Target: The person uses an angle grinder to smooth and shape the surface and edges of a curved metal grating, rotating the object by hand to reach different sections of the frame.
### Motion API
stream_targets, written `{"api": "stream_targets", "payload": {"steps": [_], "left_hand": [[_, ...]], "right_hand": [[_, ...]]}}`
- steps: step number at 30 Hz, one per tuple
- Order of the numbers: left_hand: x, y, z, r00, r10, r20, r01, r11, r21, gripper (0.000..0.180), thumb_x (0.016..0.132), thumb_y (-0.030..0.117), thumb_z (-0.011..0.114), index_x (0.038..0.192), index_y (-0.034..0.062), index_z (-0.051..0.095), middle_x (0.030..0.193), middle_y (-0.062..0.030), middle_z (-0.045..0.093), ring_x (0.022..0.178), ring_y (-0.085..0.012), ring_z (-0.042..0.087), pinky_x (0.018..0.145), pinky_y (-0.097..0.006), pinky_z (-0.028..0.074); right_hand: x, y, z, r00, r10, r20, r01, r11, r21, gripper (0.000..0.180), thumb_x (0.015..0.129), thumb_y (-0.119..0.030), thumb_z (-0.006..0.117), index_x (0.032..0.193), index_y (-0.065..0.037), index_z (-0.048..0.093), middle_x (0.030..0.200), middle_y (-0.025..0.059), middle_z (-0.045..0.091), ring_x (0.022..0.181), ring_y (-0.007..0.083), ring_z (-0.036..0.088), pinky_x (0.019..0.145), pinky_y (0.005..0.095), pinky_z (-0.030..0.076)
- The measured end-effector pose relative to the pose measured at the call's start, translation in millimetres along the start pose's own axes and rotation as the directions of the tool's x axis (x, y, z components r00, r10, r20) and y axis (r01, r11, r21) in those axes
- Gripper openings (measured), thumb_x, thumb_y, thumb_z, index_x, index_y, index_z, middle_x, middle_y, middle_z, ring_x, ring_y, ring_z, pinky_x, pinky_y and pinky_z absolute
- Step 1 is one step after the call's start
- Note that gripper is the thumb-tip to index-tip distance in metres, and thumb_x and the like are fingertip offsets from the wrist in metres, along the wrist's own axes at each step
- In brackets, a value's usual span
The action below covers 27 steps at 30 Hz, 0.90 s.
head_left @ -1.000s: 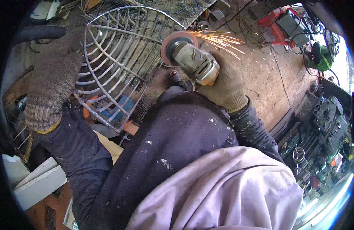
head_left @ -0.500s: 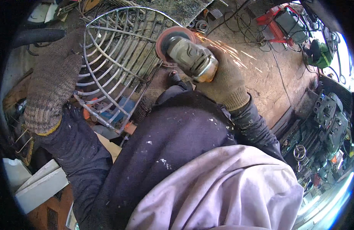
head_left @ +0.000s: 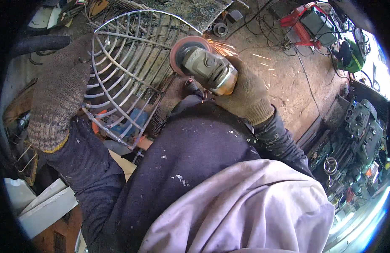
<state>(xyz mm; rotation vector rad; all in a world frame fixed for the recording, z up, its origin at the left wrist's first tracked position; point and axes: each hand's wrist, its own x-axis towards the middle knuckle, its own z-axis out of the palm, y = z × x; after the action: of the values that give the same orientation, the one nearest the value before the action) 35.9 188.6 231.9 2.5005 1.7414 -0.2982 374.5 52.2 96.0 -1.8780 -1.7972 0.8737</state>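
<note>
My right hand (head_left: 249, 90), in a knitted work glove, is wrapped round an angle grinder (head_left: 208, 67). The grinder's reddish-brown disc (head_left: 177, 57) is at the right edge of a curved metal grille (head_left: 128, 71) of bent bars and rods. Orange sparks (head_left: 222, 47) fly off to the right from the disc, and a few drop below the tool. My gloved left hand (head_left: 62, 82) grips the left rim of the grille; its fingertips are partly hidden. The exact contact between disc and metal is covered by the grinder.
A red plastic stool (head_left: 295, 29) carries a grey box, with cables (head_left: 266, 31) strewn over the concrete floor (head_left: 288, 80). Heavy green-grey machinery (head_left: 366, 130) stands at the right. White panels (head_left: 47, 206) lie at lower left. A blue object (head_left: 134, 120) shows under the grille.
The grinder and my right hand have shifted slightly left. The spray of sparks is shorter and denser near the disc, with some now falling below. My left hand stays on the grille.
</note>
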Motion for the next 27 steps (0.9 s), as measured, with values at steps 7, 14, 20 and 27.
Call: {"api": "stream_targets", "payload": {"steps": [7, 14, 20, 27], "left_hand": [[1.6, -5.9, 4.4, 1.000, -0.009, 0.028, 0.012, 0.995, -0.100, 0.044, 0.100, 0.026, 0.057, 0.141, 0.0104, 0.059, 0.134, -0.0221, 0.063, 0.124, -0.0356, 0.062, 0.105, -0.044, 0.049], [-1.7, -3.1, 7.8, 0.998, -0.053, -0.022, 0.050, 0.991, -0.121, 0.044, 0.098, 0.025, 0.058, 0.140, 0.0098, 0.060, 0.132, -0.0225, 0.064, 0.120, -0.0349, 0.064, 0.103, -0.043, 0.050], [-0.2, 1.6, 1.0, 0.991, -0.114, 0.064, 0.124, 0.976, -0.181, 0.047, 0.096, 0.024, 0.059, 0.141, 0.0105, 0.060, 0.130, -0.0206, 0.066, 0.117, -0.0309, 0.066, 0.101, -0.041, 0.050], [-3.4, -4.4, 1.1, 0.992, -0.106, 0.066, 0.112, 0.988, -0.108, 0.053, 0.094, 0.018, 0.057, 0.147, 0.0123, 0.055, 0.133, -0.0192, 0.065, 0.116, -0.0287, 0.066, 0.101, -0.039, 0.049]], "right_hand": [[2.3, -7.4, -7.3, 0.994, 0.082, 0.072, -0.083, 0.997, 0.010, 0.086, 0.068, -0.035, 0.088, 0.140, -0.008, 0.050, 0.120, 0.0213, 0.068, 0.110, 0.0392, 0.068, 0.091, 0.0467, 0.056], [1.2, 0.2, -2.9, 0.996, 0.081, 0.027, -0.083, 0.994, 0.064, 0.088, 0.067, -0.037, 0.090, 0.139, -0.006, 0.050, 0.121, 0.0206, 0.068, 0.111, 0.0383, 0.068, 0.093, 0.0449, 0.056], [-2.6, 17.0, 13.1, 0.999, 0.040, -0.024, -0.038, 0.996, 0.078, 0.084, 0.068, -0.034, 0.086, 0.140, -0.009, 0.051, 0.116, 0.0206, 0.070, 0.108, 0.0413, 0.068, 0.093, 0.0470, 0.055], [3.1, 35.8, 22.7, 0.999, 0.015, -0.046, -0.003, 0.969, 0.245, 0.085, 0.071, -0.036, 0.090, 0.140, -0.006, 0.049, 0.120, 0.0208, 0.069, 0.112, 0.0360, 0.068, 0.095, 0.0431, 0.054]]}}
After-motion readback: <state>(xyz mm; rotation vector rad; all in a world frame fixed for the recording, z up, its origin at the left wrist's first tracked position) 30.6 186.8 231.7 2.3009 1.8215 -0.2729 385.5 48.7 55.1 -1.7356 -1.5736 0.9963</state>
